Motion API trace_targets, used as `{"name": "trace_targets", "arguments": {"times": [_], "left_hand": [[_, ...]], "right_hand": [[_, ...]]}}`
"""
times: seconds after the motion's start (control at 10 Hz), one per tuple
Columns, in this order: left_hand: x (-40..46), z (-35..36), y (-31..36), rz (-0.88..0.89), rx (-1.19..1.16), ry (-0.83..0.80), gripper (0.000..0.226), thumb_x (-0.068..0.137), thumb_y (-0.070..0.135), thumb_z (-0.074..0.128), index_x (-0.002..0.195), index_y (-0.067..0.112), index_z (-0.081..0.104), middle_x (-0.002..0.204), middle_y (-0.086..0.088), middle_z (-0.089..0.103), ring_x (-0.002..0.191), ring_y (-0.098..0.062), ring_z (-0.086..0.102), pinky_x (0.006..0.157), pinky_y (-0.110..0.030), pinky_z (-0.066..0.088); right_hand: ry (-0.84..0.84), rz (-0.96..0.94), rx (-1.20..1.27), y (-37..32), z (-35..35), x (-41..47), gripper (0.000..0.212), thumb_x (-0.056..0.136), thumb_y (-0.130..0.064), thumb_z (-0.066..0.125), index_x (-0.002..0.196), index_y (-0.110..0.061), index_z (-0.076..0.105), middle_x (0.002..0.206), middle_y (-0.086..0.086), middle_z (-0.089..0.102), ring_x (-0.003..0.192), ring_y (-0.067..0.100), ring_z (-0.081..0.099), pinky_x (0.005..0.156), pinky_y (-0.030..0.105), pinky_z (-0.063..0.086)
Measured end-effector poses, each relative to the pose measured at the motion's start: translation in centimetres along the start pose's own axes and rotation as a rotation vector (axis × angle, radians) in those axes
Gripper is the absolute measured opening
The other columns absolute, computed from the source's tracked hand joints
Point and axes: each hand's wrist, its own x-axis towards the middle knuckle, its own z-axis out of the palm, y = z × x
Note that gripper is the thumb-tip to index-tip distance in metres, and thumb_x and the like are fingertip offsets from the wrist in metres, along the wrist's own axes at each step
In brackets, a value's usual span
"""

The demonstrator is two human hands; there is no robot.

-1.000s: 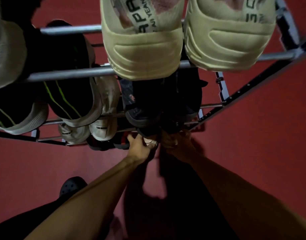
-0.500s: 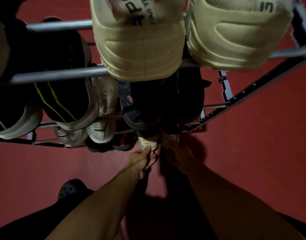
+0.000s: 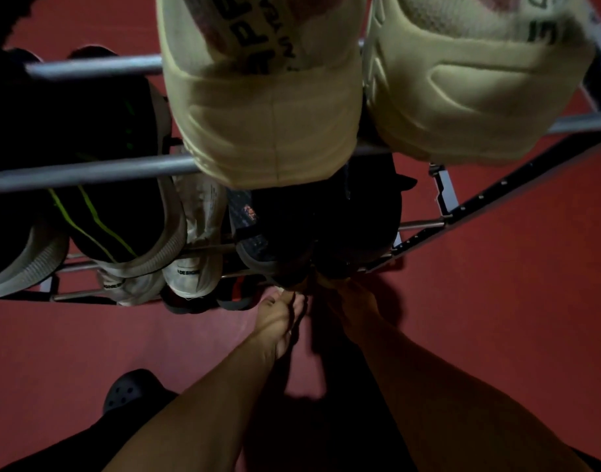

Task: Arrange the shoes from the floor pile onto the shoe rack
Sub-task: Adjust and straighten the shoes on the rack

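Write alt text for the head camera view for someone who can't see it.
Seen from above, both hands, the left hand and the right hand, reach to the dim bottom tier of a metal shoe rack on a red floor. Cream sneakers fill the top tier.

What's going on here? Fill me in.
A person is stocking a shoe rack, seen from above. Both hands reach down to its lowest tier: the left hand and right hand are at a shoe there, too dark to make out. Cream sneakers sit on top, black and white ones below.
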Motion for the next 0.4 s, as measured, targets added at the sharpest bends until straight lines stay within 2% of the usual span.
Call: {"name": "trace_targets", "arguments": {"times": [0.1, 0.2, 0.3, 0.4], "left_hand": [[0.8, -0.3, 0.9, -0.014, 0.138, 0.008, 0.012, 0.105, 0.014, 0.046, 0.101, 0.014, 0.057, 0.083, -0.005, 0.061, 0.078, -0.015, 0.060, 0.099, -0.044, 0.055], [-0.1, -1.3, 1.4, 0.010, 0.345, -0.084, 0.020, 0.104, 0.012, 0.050, 0.091, 0.025, 0.058, 0.088, -0.004, 0.058, 0.075, -0.015, 0.057, 0.070, -0.034, 0.053], [-1.4, -2.3, 2.0, 0.170, 0.736, -0.078, 0.038, 0.102, 0.009, 0.053, 0.136, 0.024, 0.046, 0.122, 0.002, 0.056, 0.106, -0.009, 0.053, 0.088, -0.024, 0.045], [-3.4, -3.5, 2.9, 0.213, 1.051, -0.167, 0.059, 0.103, 0.015, 0.051, 0.156, 0.011, 0.026, 0.152, -0.001, 0.039, 0.139, -0.015, 0.041, 0.101, -0.011, 0.035]], "right_hand": [[-0.044, 0.023, 0.012, -0.6, -0.5, 0.6, 0.016, 0.090, -0.019, 0.067, 0.104, -0.012, 0.069, 0.096, 0.010, 0.073, 0.095, 0.029, 0.068, 0.082, 0.042, 0.055], [-0.049, -0.081, -0.247, 0.2, -1.0, 0.7, 0.020, 0.095, -0.024, 0.059, 0.111, -0.014, 0.066, 0.097, 0.006, 0.068, 0.085, 0.026, 0.060, 0.075, 0.036, 0.047], [-0.043, -0.381, -0.736, 1.6, -1.8, 0.6, 0.032, 0.099, -0.016, 0.052, 0.129, -0.006, 0.054, 0.113, 0.008, 0.061, 0.098, 0.024, 0.058, 0.080, 0.026, 0.041], [-0.060, -0.489, -0.909, 2.4, -2.2, -0.4, 0.032, 0.101, -0.038, 0.042, 0.129, -0.026, 0.054, 0.118, 0.002, 0.062, 0.105, 0.019, 0.059, 0.091, 0.034, 0.046]]}}
